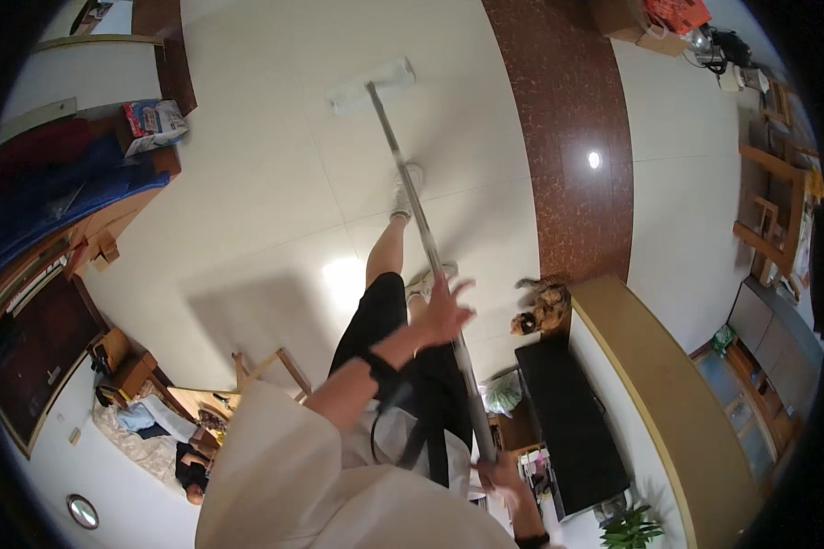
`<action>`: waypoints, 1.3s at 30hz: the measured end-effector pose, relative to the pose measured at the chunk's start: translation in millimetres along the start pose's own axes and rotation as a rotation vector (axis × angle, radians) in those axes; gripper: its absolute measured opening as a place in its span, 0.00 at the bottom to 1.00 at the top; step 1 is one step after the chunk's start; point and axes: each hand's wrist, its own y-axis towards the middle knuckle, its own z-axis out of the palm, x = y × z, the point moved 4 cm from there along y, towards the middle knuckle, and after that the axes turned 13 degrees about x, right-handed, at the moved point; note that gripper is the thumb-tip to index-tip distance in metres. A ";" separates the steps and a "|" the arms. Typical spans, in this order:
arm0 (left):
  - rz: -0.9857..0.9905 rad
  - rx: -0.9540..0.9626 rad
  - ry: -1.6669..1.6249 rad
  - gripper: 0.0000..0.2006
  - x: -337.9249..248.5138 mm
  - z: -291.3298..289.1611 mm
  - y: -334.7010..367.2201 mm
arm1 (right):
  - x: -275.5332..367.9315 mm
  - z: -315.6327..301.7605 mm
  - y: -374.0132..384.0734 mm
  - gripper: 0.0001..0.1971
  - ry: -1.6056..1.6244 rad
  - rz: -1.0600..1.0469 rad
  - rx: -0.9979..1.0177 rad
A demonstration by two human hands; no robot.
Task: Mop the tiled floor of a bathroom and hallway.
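A flat mop with a pale rectangular head rests on the floor ahead of my feet. Its long metal pole slants back toward my body. My left hand is loosely around the middle of the pole, some fingers stretched outward. Lower down, my right hand grips the pole near its top end, close to my waist; its fingers are partly hidden and blurred. One of my shoes is forward, beside the pole.
A cat lies on the floor to the right, near a low partition and a black television. Wooden stool legs stand at left. A blue-covered bench carries a box. Another person is at lower left.
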 end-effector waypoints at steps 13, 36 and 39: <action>0.005 -0.079 0.768 0.17 -2.9 -198.4 204.8 | 264.0 40.0 78.3 0.16 -0.077 -0.316 0.066; 0.111 0.523 0.363 0.16 -91.6 142.6 67.9 | -46.1 -107.3 -80.3 0.08 0.144 0.084 -0.026; 0.175 0.382 0.491 0.12 -61.4 82.4 162.8 | 58.0 -113.7 -52.4 0.06 0.063 -0.080 -0.042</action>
